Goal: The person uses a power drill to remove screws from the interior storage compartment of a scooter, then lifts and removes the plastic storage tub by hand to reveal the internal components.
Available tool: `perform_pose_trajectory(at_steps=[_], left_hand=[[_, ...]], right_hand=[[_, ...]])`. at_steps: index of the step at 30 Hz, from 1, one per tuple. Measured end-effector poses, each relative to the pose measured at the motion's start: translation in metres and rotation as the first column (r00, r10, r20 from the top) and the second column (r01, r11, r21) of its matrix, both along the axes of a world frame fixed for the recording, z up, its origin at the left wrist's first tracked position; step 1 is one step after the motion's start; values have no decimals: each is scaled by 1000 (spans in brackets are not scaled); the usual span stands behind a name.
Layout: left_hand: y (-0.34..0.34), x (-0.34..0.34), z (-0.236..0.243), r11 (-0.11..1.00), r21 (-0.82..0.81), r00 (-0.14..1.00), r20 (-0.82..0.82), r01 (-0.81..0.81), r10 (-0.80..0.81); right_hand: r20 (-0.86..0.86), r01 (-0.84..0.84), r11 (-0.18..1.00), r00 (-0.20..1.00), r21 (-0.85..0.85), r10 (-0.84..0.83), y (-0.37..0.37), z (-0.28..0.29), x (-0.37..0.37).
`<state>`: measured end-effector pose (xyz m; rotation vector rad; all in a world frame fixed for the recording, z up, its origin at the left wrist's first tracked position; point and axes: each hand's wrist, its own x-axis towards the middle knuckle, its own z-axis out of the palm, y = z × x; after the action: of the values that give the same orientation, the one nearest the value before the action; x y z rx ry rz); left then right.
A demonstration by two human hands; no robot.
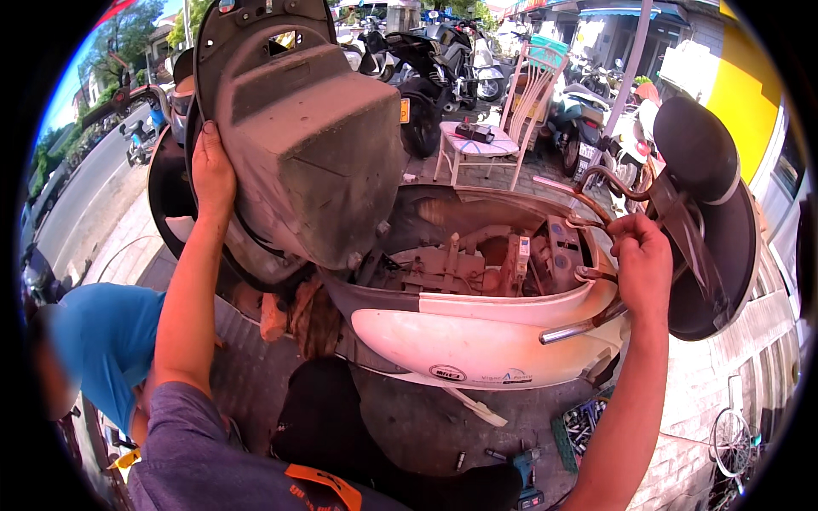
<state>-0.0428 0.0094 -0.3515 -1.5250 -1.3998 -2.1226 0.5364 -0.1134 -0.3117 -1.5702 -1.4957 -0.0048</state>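
A dusty black under-seat storage bucket (315, 162) is tilted up at the left, over the front of a scooter with white side panels (460, 336). My left hand (213, 175) grips the bucket's left edge, thumb on the near face. At the scooter's tail, my right hand (641, 260) is closed beside the bent tube of the metal rear rack (579, 326). Its fingertips are pinched, and what they hold, if anything, is too small to make out. Between my hands the open body shows the dirty engine bay (477, 260). A black padded backrest (697, 149) stands behind the rack.
Below the scooter lie a cordless drill (527, 473) and a crate of tools (584, 426). A person in a blue shirt (111, 341) is close at my left. Beyond the scooter stands a white chair (494, 140) bearing a dark object. Parked motorcycles (434, 81) line the back.
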Motion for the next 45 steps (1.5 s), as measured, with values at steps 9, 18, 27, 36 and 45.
perform_pose_trajectory(at_steps=[9,18,27,36,45], left_hand=[[2,4,2,1000,-2,1000,-7,28,-28],[1,0,-1,998,-13,997,33,64,-64],[-3,13,1,999,8,999,20,38,-38],[-31,66,22,997,3,996,-42,75,-75],[-61,178,4,969,-133,900,-360,210,-244]], right_hand=[[-47,5,1000,999,-8,-6,-3,2,-3],[-79,2,1000,997,-21,-4,-1,2,-6],[-58,25,999,998,-26,-26,-2,2,0],[-30,-24,1000,999,16,24,1,-2,8],[-19,-4,1000,1000,-3,4,4,-5,8]])
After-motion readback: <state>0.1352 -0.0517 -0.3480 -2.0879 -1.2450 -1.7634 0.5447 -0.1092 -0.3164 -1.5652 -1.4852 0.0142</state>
